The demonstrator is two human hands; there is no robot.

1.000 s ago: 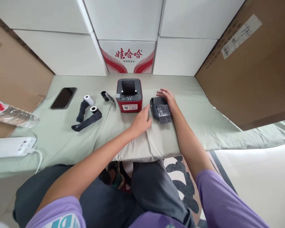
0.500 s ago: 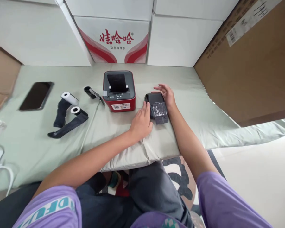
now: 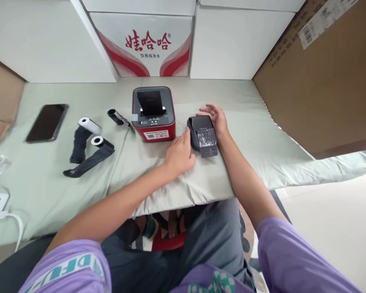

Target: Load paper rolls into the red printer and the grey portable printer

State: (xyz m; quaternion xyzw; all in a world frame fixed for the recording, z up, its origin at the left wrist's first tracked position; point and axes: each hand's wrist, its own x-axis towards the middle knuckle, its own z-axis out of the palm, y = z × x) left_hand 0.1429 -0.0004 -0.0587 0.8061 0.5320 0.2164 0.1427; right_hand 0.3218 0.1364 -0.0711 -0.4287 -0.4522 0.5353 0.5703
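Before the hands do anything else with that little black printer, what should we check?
1. Left hand against the small black printer: ok, its fingertips touch the printer's left side.
2. Right hand steadying it: ok, it rests along the printer's right and far edge, fingers spread.
3. Firm grip: cannot tell, neither hand closes round it.
4. Dark paper strip sticking out of the printer's front: ok, it lies flat on the green cloth.
5. Room beside it: ok, the red printer stands apart on the left.
6. Spare paper rolls: ok, they lie far to the left, out of the way.
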